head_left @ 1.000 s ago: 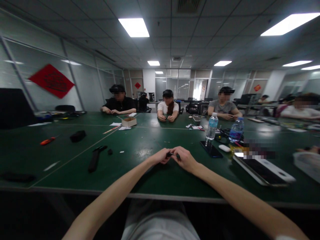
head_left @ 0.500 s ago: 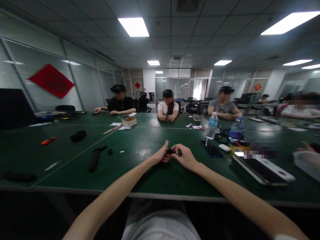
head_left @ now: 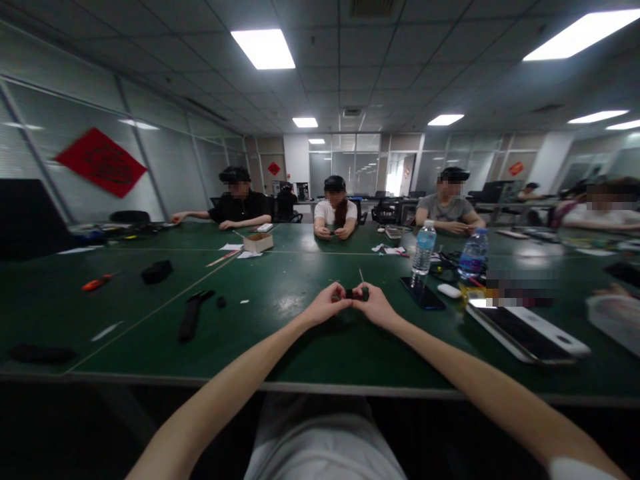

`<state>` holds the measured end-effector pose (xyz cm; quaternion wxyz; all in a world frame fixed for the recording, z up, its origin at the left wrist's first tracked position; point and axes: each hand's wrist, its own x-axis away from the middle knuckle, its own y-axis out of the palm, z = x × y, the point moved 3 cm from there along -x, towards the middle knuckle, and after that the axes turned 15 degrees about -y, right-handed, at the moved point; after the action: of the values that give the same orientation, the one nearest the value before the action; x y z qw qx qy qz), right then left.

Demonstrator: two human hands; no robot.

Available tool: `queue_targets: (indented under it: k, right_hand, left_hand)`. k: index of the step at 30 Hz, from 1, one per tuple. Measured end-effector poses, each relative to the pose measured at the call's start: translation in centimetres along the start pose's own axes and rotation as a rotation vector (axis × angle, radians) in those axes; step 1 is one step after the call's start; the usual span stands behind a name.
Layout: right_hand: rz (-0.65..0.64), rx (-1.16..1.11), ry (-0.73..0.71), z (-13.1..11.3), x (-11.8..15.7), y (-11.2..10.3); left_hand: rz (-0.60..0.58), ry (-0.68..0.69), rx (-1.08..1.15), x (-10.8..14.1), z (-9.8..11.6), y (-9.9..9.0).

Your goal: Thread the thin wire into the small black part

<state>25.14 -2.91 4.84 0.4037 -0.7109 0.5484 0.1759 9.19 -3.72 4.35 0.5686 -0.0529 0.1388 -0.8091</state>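
Observation:
Above the green table (head_left: 300,360), my left hand (head_left: 327,303) and my right hand (head_left: 375,305) meet in front of me. Between their fingertips is a small black part (head_left: 350,293), gripped from the left by my left hand. My right hand has its fingers closed round a screwdriver with a dark green handle (head_left: 365,293), its thin metal shaft pointing up and away, and also touches the black part. Details of the part are too small to tell.
Left: a black T-shaped piece (head_left: 190,317), a black block (head_left: 157,271), an orange screwdriver (head_left: 96,283). Right: a dark phone (head_left: 423,293), two water bottles (head_left: 424,250) (head_left: 473,253), a white mouse (head_left: 449,291), a white device (head_left: 530,333). Farther off, a small box (head_left: 259,242) and seated people.
My hands have shifted slightly right and turned, with the black part now between both hands' fingertips. The screwdriver's shaft now points upward. Across the table, a person's arm has stretched farther left.

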Motion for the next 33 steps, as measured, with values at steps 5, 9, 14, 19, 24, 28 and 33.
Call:
queue_targets:
  k: [5,9,14,19,24,28,33]
  right_hand:
    - [0.009,-0.058,0.058,0.7,0.1,0.2]
    - [0.027,-0.145,0.116,1.0,0.0,0.4]
    - [0.079,-0.221,0.159,1.1,0.1,0.3]
    - [0.045,-0.226,0.146,1.4,0.4,0.4]
    - [-0.004,-0.109,0.111,1.9,0.5,0.6]
    - [-0.048,-0.021,0.075,1.7,0.2,0.4]
    - [-0.196,0.372,-0.054,0.8,0.0,-1.2]
  left_hand:
    - [-0.011,0.015,-0.016,-0.1,-0.1,0.1]
    - [-0.005,0.010,-0.016,-0.1,-0.1,0.0]
    - [0.016,0.020,0.011,-0.1,-0.2,-0.3]
    - [0.018,-0.014,0.024,-0.6,-0.7,-0.4]
    - [-0.001,-0.064,0.056,-1.0,-1.1,-0.7]
    - [0.051,-0.071,0.190,-1.3,-1.4,-1.3]
    - [0.036,-0.135,0.330,-1.8,-2.1,-1.7]
